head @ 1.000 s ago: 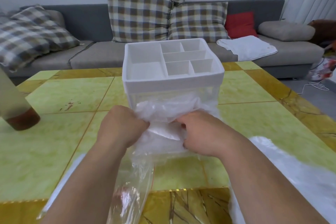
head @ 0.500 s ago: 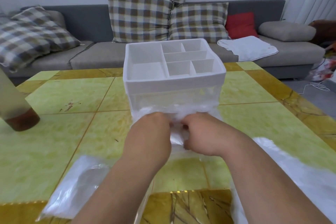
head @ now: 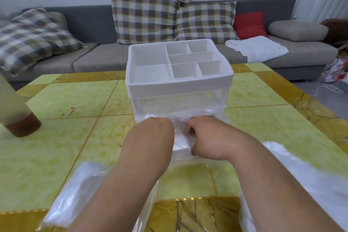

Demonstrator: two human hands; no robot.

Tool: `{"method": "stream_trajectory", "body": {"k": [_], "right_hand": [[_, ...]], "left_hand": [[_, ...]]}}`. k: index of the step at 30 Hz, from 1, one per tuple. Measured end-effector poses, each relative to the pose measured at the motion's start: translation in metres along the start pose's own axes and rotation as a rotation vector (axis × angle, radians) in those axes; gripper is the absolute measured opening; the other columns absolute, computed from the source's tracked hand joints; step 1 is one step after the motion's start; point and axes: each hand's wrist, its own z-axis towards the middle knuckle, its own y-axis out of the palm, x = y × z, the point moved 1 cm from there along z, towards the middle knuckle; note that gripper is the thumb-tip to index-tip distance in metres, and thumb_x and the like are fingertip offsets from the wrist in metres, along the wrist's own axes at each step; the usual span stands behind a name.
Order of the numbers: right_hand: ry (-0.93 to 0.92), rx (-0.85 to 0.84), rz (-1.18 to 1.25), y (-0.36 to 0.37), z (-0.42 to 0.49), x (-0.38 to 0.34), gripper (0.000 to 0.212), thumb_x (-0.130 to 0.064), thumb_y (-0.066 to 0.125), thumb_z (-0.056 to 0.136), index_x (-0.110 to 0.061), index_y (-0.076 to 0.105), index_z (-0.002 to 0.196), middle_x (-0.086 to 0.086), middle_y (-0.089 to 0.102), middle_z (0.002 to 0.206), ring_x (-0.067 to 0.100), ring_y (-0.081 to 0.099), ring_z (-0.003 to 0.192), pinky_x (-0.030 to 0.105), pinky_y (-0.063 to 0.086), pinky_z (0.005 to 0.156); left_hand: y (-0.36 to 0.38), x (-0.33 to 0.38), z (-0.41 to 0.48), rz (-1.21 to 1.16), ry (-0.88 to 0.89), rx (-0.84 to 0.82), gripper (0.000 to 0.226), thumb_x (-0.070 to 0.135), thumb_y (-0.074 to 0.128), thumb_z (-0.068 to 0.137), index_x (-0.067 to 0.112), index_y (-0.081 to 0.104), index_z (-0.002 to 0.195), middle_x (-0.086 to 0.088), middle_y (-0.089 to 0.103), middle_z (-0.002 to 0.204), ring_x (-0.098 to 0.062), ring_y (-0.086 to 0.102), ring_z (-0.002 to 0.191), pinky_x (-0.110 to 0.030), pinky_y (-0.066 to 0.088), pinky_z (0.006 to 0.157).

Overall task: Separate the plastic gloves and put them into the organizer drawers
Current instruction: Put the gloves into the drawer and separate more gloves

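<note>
A grey sofa (head: pixel 98 60) runs behind the yellow-green tiled counter (head: pixel 56 147). On the counter stands the white organizer (head: pixel 178 88), its divided top tray showing and its clear lower drawer (head: pixel 178 102) facing the person. Heaps of loose clear plastic (head: pixel 75 194) lie on the near counter to either side of the forearms. A frosted bottle (head: pixel 17 111) stands at the left edge. The plastic gloves (head: pixel 180 137), a crumpled white bunch, sit right at the drawer's front, between both hands. The right hand (head: pixel 207 137) has its fingers curled tightly, gripping the bunch. The left hand (head: pixel 156 130) presses against the bunch, but its fingers are hidden beyond the knuckles, so its grip cannot be told.
</note>
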Motion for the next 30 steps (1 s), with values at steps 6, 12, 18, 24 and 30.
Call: {"method": "stream_trajectory", "body": {"k": [6,12,18,24,30], "right_hand": [[-0.042,0.039,0.031,0.002,0.005,0.004,0.011,-0.018,0.053,0.091,-0.025,0.059,0.096,0.004,0.064,0.107,0.022,0.054,0.098,0.025,0.038,0.076],[-0.069,0.152,-0.094,-0.016,-0.017,0.005,0.054,-0.001,0.046,0.093,-0.034,0.063,0.133,-0.007,0.060,0.137,0.017,0.055,0.124,0.029,0.047,0.097],[-0.211,0.122,-0.069,-0.005,-0.011,-0.005,0.049,-0.003,0.051,0.088,-0.029,0.068,0.127,-0.009,0.061,0.135,0.018,0.055,0.124,0.035,0.045,0.100],[-0.115,-0.028,0.023,0.006,0.004,0.004,0.054,-0.014,0.057,0.086,-0.037,0.053,0.135,-0.006,0.049,0.137,0.018,0.045,0.128,0.033,0.041,0.106],[-0.062,-0.034,0.095,0.011,0.015,0.008,0.029,-0.026,0.056,0.078,-0.035,0.058,0.105,-0.014,0.055,0.122,0.016,0.052,0.115,0.036,0.049,0.097]], "left_hand": [[0.006,-0.003,0.008,0.012,0.038,-0.014,0.052,0.003,0.052,0.083,0.032,0.060,0.125,0.004,0.066,0.117,-0.019,0.063,0.108,-0.030,0.050,0.081],[0.012,-0.004,0.013,0.026,0.088,-0.064,0.047,0.003,0.048,0.085,0.031,0.059,0.121,0.005,0.065,0.111,-0.018,0.063,0.101,-0.026,0.044,0.071],[0.016,-0.005,0.015,-0.013,0.118,-0.071,0.046,0.008,0.047,0.089,0.034,0.056,0.126,0.006,0.065,0.116,-0.017,0.065,0.100,-0.028,0.047,0.071],[0.017,-0.003,0.016,-0.060,0.088,-0.113,0.036,0.010,0.053,0.088,0.031,0.061,0.116,0.004,0.066,0.109,-0.019,0.065,0.098,-0.029,0.046,0.068],[-0.004,0.004,0.010,-0.037,0.095,0.032,0.037,0.006,0.055,0.085,0.035,0.063,0.107,0.006,0.059,0.097,-0.018,0.063,0.096,-0.026,0.038,0.066]]}}
